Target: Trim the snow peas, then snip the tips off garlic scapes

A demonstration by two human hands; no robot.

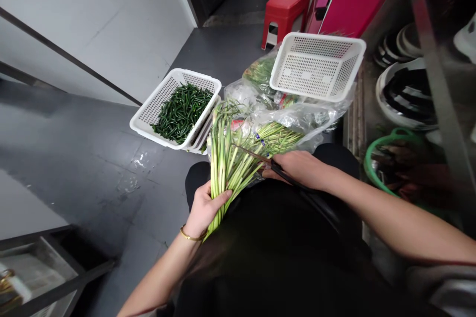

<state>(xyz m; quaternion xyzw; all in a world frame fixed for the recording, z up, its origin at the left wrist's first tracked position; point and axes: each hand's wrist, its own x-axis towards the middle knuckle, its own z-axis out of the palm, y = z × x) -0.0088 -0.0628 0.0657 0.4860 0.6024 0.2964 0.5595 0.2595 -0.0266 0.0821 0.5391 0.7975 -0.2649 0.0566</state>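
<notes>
My left hand [206, 206] is closed round a thick bunch of pale green garlic stalks [224, 148], gripping it near the lower end over my lap. My right hand [297, 168] is closed on dark scissors [260, 157], whose blades point left into the stalks about halfway up the bunch. A gold bracelet sits on my left wrist. More bundled stalks [277, 133] lie in a clear plastic bag [308, 116] just beyond my right hand.
A white basket [147, 114] of dark green chillies [182, 111] stands on the grey floor ahead left. An empty white basket [316, 64] rests on the bags. A red stool [284, 7] stands farther back. Stacked bowls [405, 94] and a green basin [375, 153] are on the right.
</notes>
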